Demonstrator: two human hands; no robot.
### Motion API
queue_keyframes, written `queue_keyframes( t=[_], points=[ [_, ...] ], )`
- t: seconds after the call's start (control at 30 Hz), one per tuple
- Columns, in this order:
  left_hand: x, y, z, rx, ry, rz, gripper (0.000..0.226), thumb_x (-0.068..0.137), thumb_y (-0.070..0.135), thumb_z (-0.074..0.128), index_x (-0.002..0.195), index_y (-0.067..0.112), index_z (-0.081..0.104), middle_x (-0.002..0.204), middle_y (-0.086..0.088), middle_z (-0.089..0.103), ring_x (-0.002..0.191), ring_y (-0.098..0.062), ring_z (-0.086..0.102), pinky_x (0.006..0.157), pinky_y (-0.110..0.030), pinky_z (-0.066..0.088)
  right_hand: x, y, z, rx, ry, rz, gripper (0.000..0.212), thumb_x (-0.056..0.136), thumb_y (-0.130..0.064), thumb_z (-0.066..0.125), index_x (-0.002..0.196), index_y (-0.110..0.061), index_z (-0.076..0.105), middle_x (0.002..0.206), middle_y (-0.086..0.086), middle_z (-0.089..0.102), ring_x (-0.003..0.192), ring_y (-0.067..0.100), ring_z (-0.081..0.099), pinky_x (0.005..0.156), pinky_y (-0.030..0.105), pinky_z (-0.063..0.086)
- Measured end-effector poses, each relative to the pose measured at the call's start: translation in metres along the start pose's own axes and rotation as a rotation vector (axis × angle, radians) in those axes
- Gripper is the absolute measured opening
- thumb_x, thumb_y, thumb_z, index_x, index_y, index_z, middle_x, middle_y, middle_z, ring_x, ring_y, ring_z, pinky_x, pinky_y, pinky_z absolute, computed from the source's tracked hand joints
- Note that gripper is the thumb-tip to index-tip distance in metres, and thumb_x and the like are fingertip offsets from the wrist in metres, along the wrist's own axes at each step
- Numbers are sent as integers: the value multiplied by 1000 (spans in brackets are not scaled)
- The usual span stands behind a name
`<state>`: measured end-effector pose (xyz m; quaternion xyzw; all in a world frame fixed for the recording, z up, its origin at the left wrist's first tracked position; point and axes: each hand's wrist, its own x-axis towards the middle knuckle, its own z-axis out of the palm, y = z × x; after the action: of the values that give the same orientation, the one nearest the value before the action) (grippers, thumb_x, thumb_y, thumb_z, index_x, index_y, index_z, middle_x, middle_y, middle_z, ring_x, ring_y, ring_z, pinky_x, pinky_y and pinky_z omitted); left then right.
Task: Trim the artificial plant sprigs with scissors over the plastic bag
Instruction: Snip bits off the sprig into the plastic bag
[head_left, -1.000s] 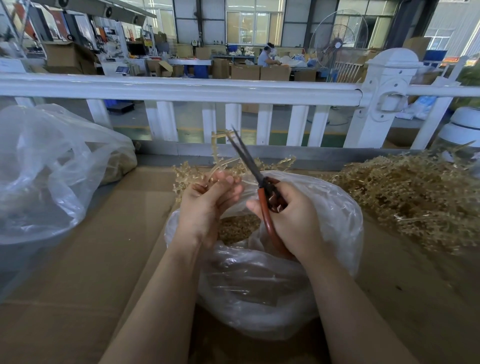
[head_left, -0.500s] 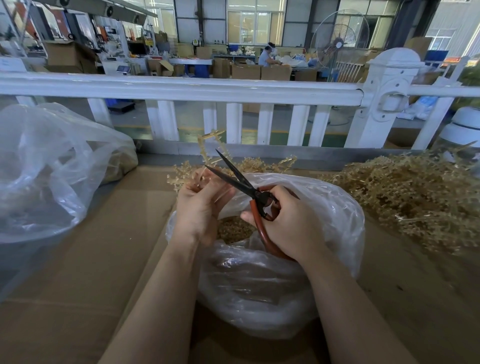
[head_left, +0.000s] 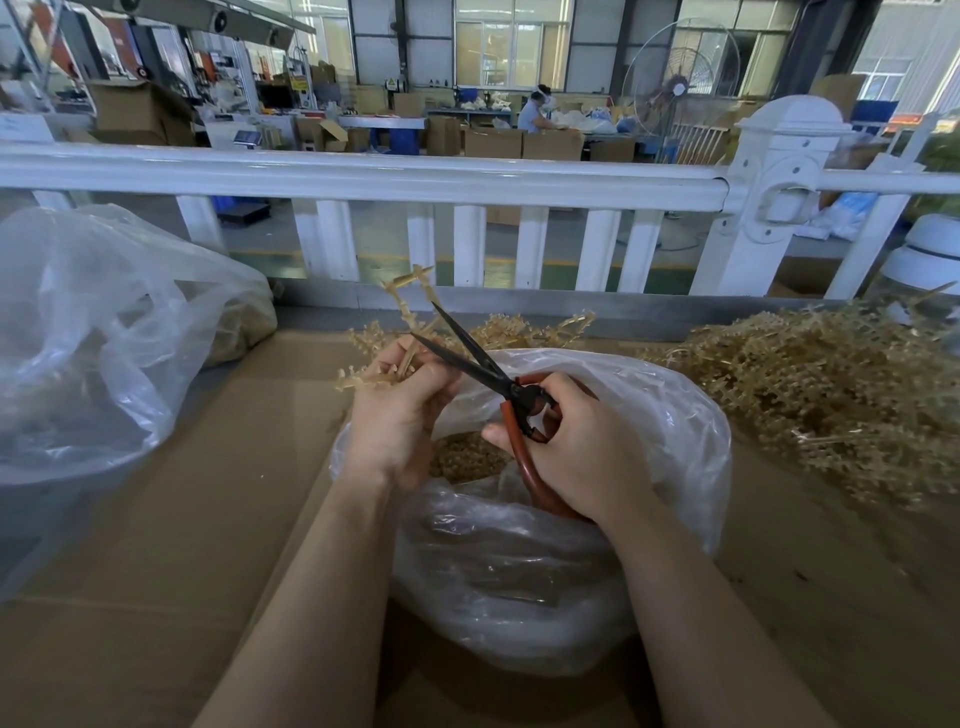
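My left hand (head_left: 397, 410) grips a tan plastic sprig (head_left: 410, 306) whose stem sticks up and away above the fingers. My right hand (head_left: 576, 447) holds the scissors (head_left: 478, 358) by their red-brown handles. The dark blades are spread apart, and the sprig's stem lies between them just above my left fingers. Both hands hover over the mouth of a clear plastic bag (head_left: 649, 415) on the cardboard-covered table. Small tan cuttings (head_left: 467, 460) lie inside the bag.
A large heap of tan sprigs (head_left: 831, 395) lies at the right. A few more sprigs (head_left: 540, 332) sit behind the bag. A big clear bag (head_left: 93, 353) fills the left side. A white railing (head_left: 363, 176) runs along the table's far edge.
The scissors swung down from pointing upward and their blades spread apart around the sprig's stem. My left hand lifted the sprig slightly higher.
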<state>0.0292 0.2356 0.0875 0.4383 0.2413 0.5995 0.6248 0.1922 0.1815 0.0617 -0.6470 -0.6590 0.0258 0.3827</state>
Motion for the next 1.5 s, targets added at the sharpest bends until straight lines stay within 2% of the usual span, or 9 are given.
queue_keyframes(
  t=[0.1,0.23,0.33,0.5,0.6,0.97,1.13,1.37,1.5],
  points=[
    [-1,0,-1,-56,-16,-49,25,80,-10,64,88,13,56,87,-9,58,85,-22,62,87,-34,51,0,0,-1,-5,-12,0,54,77,-74,63,111,-32,59,81,-32,49,75,-12,50,62,5,31],
    [-1,1,-2,-168,-44,-85,29,69,-1,67,91,13,52,86,-10,60,80,-23,66,79,-31,57,-1,-2,-2,-14,0,6,50,76,-73,64,107,-34,58,78,-32,50,72,-13,51,57,3,30],
    [2,-2,-3,-153,-31,-74,30,77,-7,63,100,8,52,87,-12,61,79,-22,65,78,-29,56,0,-1,-2,-6,-10,8,52,76,-74,62,108,-34,58,79,-31,51,73,-11,52,58,5,31],
    [4,-4,-4,-46,-29,9,26,84,-19,54,90,7,57,77,-10,59,68,-16,56,61,-21,45,-1,-2,-2,-8,0,3,56,74,-77,58,108,-33,58,80,-29,51,75,-10,51,61,6,32],
    [5,-5,-7,-47,-32,28,27,81,-19,56,87,7,58,78,-11,57,67,-15,51,57,-20,41,0,-3,-1,-6,-2,3,56,73,-78,56,108,-34,58,80,-31,49,75,-11,50,62,7,32],
    [4,-1,-4,6,-10,21,30,81,-21,53,84,9,59,73,-8,59,65,-13,52,59,-21,38,0,-3,-1,-55,18,7,55,73,-78,61,107,-35,62,74,-34,48,69,-14,48,58,6,29],
    [3,0,-4,-9,5,17,30,81,-22,51,95,4,56,75,-11,57,64,-14,52,61,-24,35,0,-4,-2,-56,46,-1,60,72,-81,58,105,-32,66,78,-29,55,68,-14,49,59,4,30],
    [2,1,-5,-11,-79,30,23,76,-14,61,84,7,58,72,-8,59,67,-14,54,61,-21,41,-1,-5,-2,-61,56,-9,63,71,-86,48,105,-35,59,85,-28,54,70,-14,46,59,7,31],
    [2,0,-6,-16,-58,28,27,80,-19,56,82,8,59,71,-4,62,67,-12,55,59,-19,41,1,-4,-2,-58,39,-12,61,70,-87,47,104,-36,57,84,-28,54,71,-12,48,60,9,33]
  ],
)
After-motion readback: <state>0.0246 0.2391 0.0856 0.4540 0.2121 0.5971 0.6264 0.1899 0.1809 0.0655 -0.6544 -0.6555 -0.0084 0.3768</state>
